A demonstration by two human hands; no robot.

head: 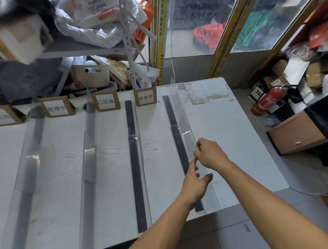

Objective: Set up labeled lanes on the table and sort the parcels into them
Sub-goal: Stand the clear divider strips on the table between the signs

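On the white table (225,129) stand several clear upright divider panels along dark strips, forming lanes. Cardboard label signs stand at the far end of the lanes: one at the far left (3,116), a second (56,106), a third (106,101) and a fourth (145,96). Both my hands are at the rightmost clear divider (188,134) beside its dark strip (175,131). My right hand (209,153) pinches the divider's top edge. My left hand (195,181) touches the panel lower down, fingers loosely spread. No parcels lie on the table.
Behind the table a metal shelf (84,47) holds bags and boxes, with more cartons below. A red fire extinguisher (269,100) and a brown cabinet (297,135) stand on the floor at the right. Glass doors fill the back.
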